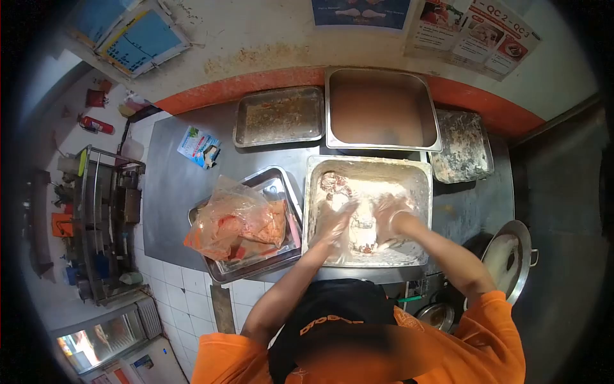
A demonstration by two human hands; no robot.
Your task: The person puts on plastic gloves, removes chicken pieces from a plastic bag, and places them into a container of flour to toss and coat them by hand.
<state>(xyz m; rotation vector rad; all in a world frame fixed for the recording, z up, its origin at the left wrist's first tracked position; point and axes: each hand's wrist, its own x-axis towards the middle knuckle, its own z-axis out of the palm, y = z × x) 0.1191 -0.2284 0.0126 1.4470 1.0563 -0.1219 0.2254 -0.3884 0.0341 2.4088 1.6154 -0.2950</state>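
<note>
Both hands are inside a deep steel pan [427,211] of white flour [377,190], wearing what look like thin clear gloves. My left hand [337,225] is on the left side of the flour, my right hand [388,216] on the right, with a gap between them. Motion smears the fingers of both, so I cannot tell what they grip. A flour-dusted piece of meat [336,184] lies in the pan's far left corner, and another coated piece [366,248] shows near the front, between the hands.
Left of the pan, a clear bag of raw meat [240,224] lies in a steel tray [220,274]. Behind stand a deep pan of brownish liquid [382,115] and a shallow stained tray [279,118]. A flour-crusted container [462,146] sits right, a blue-white packet [199,147] left.
</note>
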